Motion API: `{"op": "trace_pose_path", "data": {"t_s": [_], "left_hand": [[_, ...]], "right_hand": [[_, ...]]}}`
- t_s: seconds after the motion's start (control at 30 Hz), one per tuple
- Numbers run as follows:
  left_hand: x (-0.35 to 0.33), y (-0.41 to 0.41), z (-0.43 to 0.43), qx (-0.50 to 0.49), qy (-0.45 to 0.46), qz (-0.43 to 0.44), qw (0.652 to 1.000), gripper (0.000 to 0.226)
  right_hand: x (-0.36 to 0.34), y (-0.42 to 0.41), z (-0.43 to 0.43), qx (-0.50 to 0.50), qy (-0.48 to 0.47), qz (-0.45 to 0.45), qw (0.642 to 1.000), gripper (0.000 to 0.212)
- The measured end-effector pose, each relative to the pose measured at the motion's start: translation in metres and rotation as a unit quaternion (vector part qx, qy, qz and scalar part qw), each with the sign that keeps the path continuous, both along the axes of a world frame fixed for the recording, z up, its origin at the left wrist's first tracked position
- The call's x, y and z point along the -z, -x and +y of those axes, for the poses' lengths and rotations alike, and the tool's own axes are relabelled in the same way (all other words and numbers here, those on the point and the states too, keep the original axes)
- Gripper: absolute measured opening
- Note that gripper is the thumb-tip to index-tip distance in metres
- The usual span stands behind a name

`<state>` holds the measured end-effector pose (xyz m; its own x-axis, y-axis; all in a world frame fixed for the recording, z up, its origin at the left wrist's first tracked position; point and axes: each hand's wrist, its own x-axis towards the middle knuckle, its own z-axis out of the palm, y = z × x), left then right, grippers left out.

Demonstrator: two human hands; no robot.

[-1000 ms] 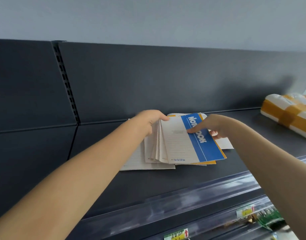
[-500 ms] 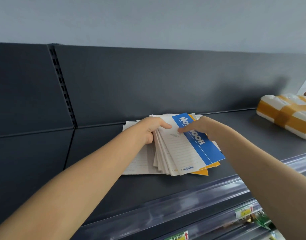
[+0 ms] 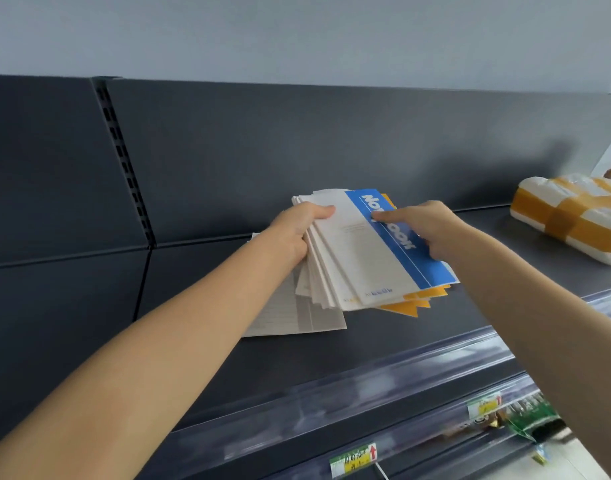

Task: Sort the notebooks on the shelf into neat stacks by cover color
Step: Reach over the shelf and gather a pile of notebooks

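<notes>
- A person's left hand (image 3: 295, 233) and right hand (image 3: 435, 230) hold a fanned stack (image 3: 314, 285) of notebooks between them over a dark shelf (image 3: 366, 348).
- The left grip clamps the stack's left edge: the thumb is pressed flat on the cream top cover near its far corner, and the fingers are curled underneath, out of sight.
- The right grip pinches the opposite edge. One digit, apparently the thumb, lies across the blue band of the top notebook (image 3: 370, 265) and covers part of the white word "Notebook". The other fingers curl round the right side.
- The stack sits squarely between the two grips and is tilted. Its far end is raised toward the back panel (image 3: 297, 150) and its near end spreads toward the camera.
- Cream edges splay out on the left. Orange covers (image 3: 411, 303) jut from beneath the near right corner.
- Whether those lowest corners touch the shelf cannot be told.
- Loose notebooks (image 3: 290, 317) with cream covers lie flat on the shelf under the left wrist, partly hidden by the stack.
- Well apart to the right, a white bundle (image 3: 570, 220) bound with orange tape rests on the same shelf.
- A clear rail (image 3: 331, 400) runs along the shelf's front edge. Below it hangs a yellow-green tag (image 3: 354, 460) with a red arrow.
</notes>
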<state>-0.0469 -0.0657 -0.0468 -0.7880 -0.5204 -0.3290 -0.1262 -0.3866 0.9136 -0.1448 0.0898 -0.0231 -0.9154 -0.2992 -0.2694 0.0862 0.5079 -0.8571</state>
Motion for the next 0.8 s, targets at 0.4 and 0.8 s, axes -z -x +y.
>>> {"op": "trace_pose_path", "data": {"t_s": [0.4,0.8], "left_hand": [[-0.005,-0.130,-0.063,-0.060,0.015,-0.013,0.998,0.019],[0.004,-0.389,-0.159,-0.110,0.091,-0.076,0.987,0.030]], "right_hand": [[-0.008,-0.121,-0.092,-0.196,0.015,-0.056,0.979,0.047],[0.018,-0.335,-0.226,-0.236,0.091,-0.122,0.960,0.053]]}}
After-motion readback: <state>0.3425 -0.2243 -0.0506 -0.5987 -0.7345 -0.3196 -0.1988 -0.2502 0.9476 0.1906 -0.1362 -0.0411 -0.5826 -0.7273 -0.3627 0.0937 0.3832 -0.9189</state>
